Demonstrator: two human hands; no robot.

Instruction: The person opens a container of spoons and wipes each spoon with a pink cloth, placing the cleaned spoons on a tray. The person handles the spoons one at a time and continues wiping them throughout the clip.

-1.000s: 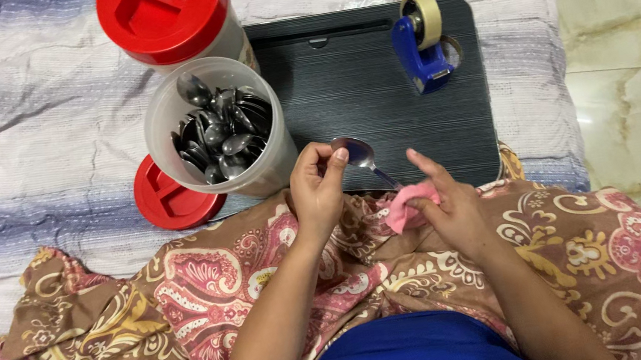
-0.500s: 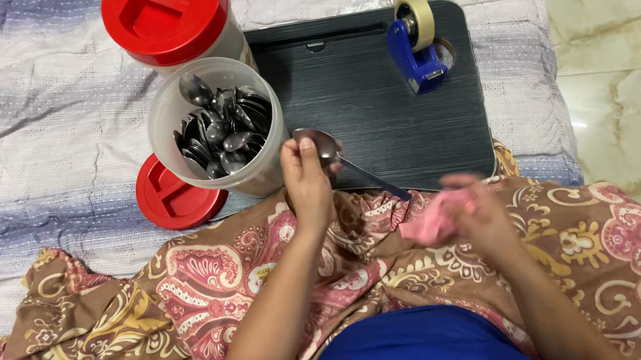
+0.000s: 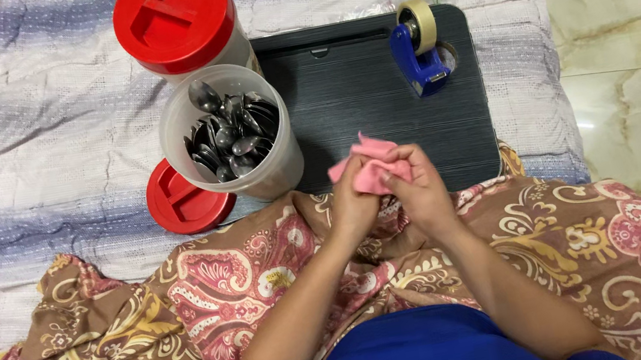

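Pink cloth (image 3: 368, 170): 1 small piece, bunched between our 2 hands above the front edge of the black tabletop (image 3: 377, 101). Left hand (image 3: 352, 201) and right hand (image 3: 419, 189) meet around it, fingers pressed together and pinching its folds; we cannot tell whether anything lies wrapped inside.

Clear plastic jar (image 3: 230, 134): 1, open, standing at the tabletop's left edge on the bed, packed with metal spoons (image 3: 234, 129), bowls upward. We count no spoon outside it.

Red lid (image 3: 183, 201): 1, lying loose on the striped bedcover (image 3: 46, 148), touching the jar's base on its left.

Second jar with red lid (image 3: 176, 17): 1, closed, just behind the open jar.

Blue tape dispenser (image 3: 420, 46): 1, with a roll of tan tape, at the tabletop's far right corner, well apart from the hands.

Patterned brown and pink fabric (image 3: 184, 298): draped over our lap.

Progress, as we judge it: the spoons sit gathered in the jar, its lid still off; only the cloth is in hand.
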